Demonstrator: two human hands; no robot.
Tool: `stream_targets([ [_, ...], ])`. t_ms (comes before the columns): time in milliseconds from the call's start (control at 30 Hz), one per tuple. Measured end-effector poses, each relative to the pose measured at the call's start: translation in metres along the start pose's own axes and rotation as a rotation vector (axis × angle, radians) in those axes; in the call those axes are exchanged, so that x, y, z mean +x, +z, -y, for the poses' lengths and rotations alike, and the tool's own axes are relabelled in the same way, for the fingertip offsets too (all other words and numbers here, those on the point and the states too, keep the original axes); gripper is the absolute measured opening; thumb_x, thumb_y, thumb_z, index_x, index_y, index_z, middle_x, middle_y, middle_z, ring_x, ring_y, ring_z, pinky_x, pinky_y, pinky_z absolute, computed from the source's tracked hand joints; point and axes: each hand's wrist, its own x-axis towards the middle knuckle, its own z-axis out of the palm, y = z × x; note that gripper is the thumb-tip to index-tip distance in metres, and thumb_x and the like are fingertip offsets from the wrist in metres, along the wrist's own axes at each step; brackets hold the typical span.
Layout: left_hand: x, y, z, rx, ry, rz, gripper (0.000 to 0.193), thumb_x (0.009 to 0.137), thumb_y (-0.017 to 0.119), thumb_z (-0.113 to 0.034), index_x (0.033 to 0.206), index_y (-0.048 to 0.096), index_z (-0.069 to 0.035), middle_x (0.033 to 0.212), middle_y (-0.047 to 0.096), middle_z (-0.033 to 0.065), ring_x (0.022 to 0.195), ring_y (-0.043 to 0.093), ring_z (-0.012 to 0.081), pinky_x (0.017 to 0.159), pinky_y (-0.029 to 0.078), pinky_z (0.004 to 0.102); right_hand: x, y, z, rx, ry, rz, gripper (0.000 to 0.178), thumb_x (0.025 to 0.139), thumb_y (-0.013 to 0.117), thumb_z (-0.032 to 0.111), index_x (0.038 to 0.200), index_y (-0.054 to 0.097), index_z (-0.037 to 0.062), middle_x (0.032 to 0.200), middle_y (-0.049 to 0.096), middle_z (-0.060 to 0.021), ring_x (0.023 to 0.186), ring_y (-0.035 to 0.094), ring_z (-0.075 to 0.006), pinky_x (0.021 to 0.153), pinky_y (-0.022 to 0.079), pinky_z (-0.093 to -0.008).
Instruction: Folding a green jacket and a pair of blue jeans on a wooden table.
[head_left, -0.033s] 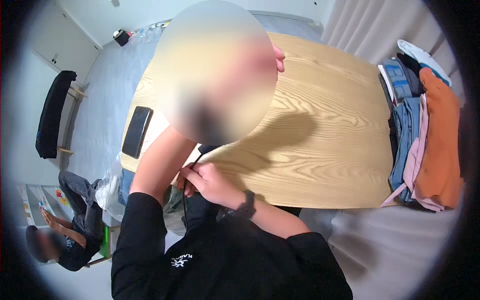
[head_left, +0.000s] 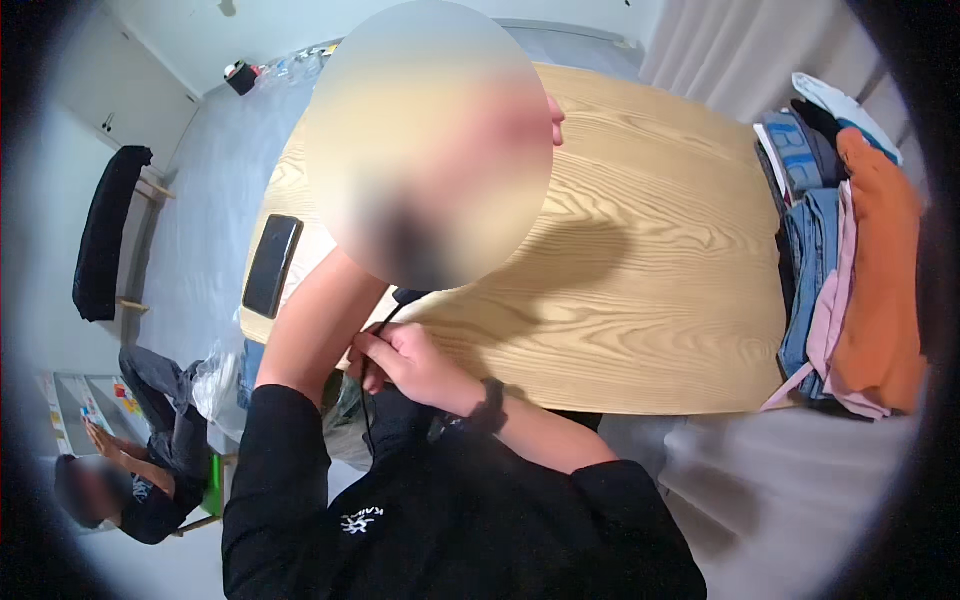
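Observation:
My left forearm reaches up across the wooden table [head_left: 680,230]. A blurred round patch covers most of my left hand [head_left: 557,122]; only a few fingertips show at its right edge, so its grip is hidden. My right hand [head_left: 418,362], with a dark band on its wrist, is closed beside the left forearm. Its thumb and fingers pinch a thin black cable [head_left: 387,320]. From there the cable hangs down in front of my black shirt, and its upper end runs to a dark piece at the edge of the blur.
A black phone [head_left: 272,266] lies near the table's left edge. Folded clothes [head_left: 868,270], orange, pink and denim, are stacked at the right edge. A seated person [head_left: 150,470] is at the lower left, near a clear plastic bag [head_left: 214,385]. Curtains [head_left: 720,50] hang at the right.

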Motion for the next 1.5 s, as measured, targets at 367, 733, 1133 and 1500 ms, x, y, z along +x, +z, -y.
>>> stream_targets([
  [367, 0.021, -0.02, 0.041, 0.124, -0.212, -0.066, 0.008, 0.091, 0.048, -0.007, 0.089, 0.055, -0.007, 0.081, 0.055, 0.0006, 0.067, 0.051, 0.0084, 0.063, 0.043, 0.0228, 0.005, 0.0, 0.058, 0.249, -0.305, 0.14, 0.033, 0.1, 0.042, 0.029, 0.092, 0.055, 0.0004, 0.077, 0.063, -0.0103, 0.056, 0.058, -0.01, 0.055, 0.049, -0.0224],
  [733, 0.031, -0.031, 0.026, 0.045, -0.163, -0.192, 0.008, 0.092, 0.048, -0.011, 0.094, 0.055, -0.007, 0.088, 0.057, 0.0008, 0.074, 0.052, 0.0087, 0.069, 0.044, 0.0242, 0.0, -0.012, -0.016, 0.074, 0.068, -0.086, 0.023, 0.096, 0.05, 0.018, 0.101, 0.058, -0.0026, 0.086, 0.064, -0.0077, 0.064, 0.061, -0.0106, 0.057, 0.052, -0.0259],
  [1133, 0.034, -0.025, -0.073, 0.308, 0.063, 0.194, 0.011, 0.093, 0.049, -0.012, 0.092, 0.059, -0.007, 0.085, 0.059, -0.0029, 0.073, 0.054, 0.0045, 0.067, 0.045, 0.0197, 0.039, 0.072, -0.01, -0.399, 0.141, 0.234, 0.032, 0.099, 0.038, 0.021, 0.079, 0.054, 0.0013, 0.067, 0.059, -0.0098, 0.055, 0.058, -0.0173, 0.048, 0.048, -0.0297],
  [1500, 0.039, -0.053, -0.145, 0.277, 0.14, 0.14, 0.013, 0.089, 0.047, -0.006, 0.098, 0.055, -0.001, 0.09, 0.058, 0.005, 0.076, 0.057, 0.0111, 0.068, 0.048, 0.0222, 0.067, 0.071, -0.002, -0.903, 0.218, 0.349, 0.037, 0.101, 0.033, 0.026, 0.083, 0.056, 0.0036, 0.068, 0.059, -0.0058, 0.061, 0.059, -0.015, 0.063, 0.049, -0.0283],
])
